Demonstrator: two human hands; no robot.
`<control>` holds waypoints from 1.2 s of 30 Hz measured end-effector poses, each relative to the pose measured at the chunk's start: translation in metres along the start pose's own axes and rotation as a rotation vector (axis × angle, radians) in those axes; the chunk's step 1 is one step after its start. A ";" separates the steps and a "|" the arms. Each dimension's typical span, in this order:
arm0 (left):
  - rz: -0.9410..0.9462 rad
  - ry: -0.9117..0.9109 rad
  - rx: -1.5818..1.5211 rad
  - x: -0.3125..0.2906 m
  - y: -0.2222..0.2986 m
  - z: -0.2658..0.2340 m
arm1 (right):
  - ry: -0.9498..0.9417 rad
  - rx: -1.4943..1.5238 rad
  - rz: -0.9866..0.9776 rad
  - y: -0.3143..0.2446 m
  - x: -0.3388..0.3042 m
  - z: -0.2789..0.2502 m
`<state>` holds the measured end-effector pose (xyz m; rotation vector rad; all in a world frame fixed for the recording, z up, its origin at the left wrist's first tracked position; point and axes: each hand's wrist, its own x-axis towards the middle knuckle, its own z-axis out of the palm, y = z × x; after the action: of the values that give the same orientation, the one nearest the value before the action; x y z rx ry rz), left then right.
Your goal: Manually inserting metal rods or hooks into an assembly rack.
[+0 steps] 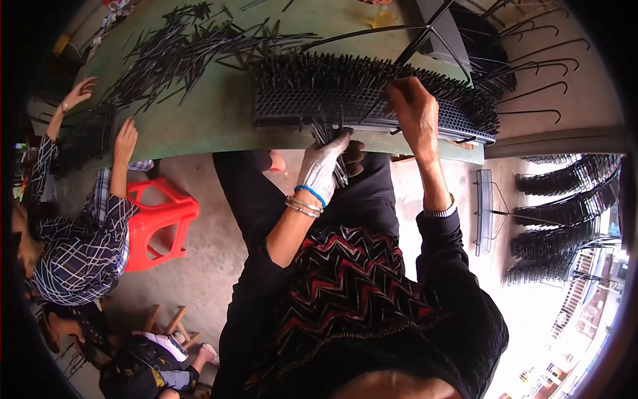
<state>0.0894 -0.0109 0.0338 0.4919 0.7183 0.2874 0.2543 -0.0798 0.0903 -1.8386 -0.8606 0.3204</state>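
I am noting the left hand [321,166] gripping a bundle of rods [323,135] and the right hand [415,114] apparently pinching one rod [376,110] at the rack [296,105] on the surface [199,126], where sound work is likely calling for squaring each tip before pressing.

A green bench [214,106] bears loose black sticks [183,56] toward its far edge, a perforated rack [299,104] along the near one.
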 end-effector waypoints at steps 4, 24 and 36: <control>-0.030 0.035 -0.100 0.010 -0.006 -0.007 | 0.233 -0.129 -0.152 -0.002 0.007 0.005; 0.032 0.015 -0.003 -0.005 -0.005 0.006 | 0.070 -0.448 -0.307 0.003 0.000 0.007; -0.056 -0.122 0.011 -0.001 -0.003 0.000 | -0.426 0.308 0.135 0.011 -0.006 -0.012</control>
<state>0.0891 -0.0136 0.0333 0.4947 0.6144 0.1992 0.2620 -0.0944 0.0846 -1.5637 -0.9130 0.9040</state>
